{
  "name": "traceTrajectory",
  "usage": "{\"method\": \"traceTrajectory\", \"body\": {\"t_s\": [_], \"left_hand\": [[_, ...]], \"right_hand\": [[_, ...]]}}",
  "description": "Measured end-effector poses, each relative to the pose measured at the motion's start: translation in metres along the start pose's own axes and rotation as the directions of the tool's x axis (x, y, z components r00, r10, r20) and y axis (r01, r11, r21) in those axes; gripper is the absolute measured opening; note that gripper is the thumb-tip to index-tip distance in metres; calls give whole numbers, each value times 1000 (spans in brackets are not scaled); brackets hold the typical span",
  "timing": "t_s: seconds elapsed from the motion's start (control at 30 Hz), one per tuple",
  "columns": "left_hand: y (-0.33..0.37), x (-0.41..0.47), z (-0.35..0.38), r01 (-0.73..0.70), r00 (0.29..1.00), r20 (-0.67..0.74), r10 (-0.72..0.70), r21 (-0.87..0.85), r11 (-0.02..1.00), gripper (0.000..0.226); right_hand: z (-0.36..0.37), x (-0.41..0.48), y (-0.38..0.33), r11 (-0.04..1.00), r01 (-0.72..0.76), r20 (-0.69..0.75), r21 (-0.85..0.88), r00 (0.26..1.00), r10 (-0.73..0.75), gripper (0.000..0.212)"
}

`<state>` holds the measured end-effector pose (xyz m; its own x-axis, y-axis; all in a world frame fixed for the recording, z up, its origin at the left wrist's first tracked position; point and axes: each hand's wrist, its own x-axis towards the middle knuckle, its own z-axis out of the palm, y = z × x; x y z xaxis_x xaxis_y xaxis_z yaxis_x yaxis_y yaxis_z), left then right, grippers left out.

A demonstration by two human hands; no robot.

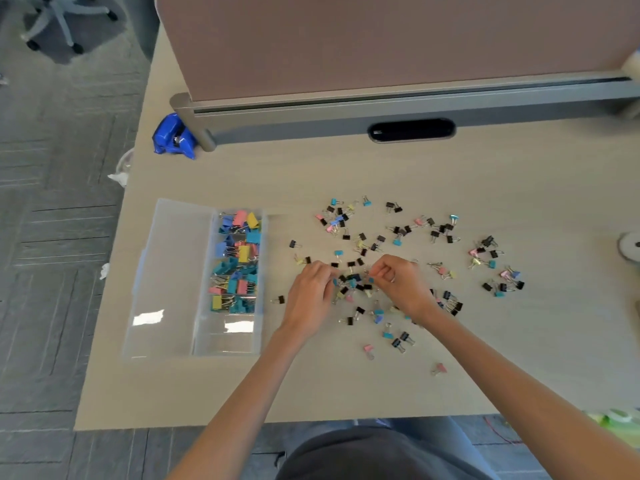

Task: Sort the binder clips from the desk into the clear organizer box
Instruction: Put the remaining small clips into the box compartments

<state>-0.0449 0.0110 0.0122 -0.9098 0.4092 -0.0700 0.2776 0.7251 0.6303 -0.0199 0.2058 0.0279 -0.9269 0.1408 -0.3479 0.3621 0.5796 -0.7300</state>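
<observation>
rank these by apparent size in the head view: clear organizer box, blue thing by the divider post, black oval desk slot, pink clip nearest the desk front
1. clear organizer box
2. black oval slot and blue thing, about alike, so unranked
3. pink clip, smallest though nearest the camera

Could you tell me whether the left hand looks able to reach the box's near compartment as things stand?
Probably yes: the left hand is just right of the box, whose lid lies open, and only one small clip lies between.
</observation>
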Motion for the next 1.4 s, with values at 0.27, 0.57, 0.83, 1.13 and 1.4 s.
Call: {"method": "traceTrajectory", "body": {"t_s": [0.27, 0.57, 0.83, 1.13, 1.4], "left_hand": [[41, -16, 58, 87, 996, 40, -86, -36, 996, 26], [62, -42, 91, 31, 999, 28, -34, 100, 995, 33], [64, -70, 106, 22, 995, 83, -61, 406, 913, 65], [56, -72, 127, 72, 974, 150, -169, 501, 862, 65], [74, -19, 137, 37, 976, 165, -140, 511, 859, 63]], "right_hand": [[-51, -14, 60, 997, 9, 69, -80, 998, -4, 14], [-64, -31, 106, 953, 195, 105, -232, 979, -175, 9], [-68, -49, 138, 820, 281, -91, -499, 924, -372, 45], [-95, -44, 184, 813, 59, -109, -579, 983, -149, 76], [-101, -44, 197, 873, -3, -152, -488, 985, -81, 87]]}}
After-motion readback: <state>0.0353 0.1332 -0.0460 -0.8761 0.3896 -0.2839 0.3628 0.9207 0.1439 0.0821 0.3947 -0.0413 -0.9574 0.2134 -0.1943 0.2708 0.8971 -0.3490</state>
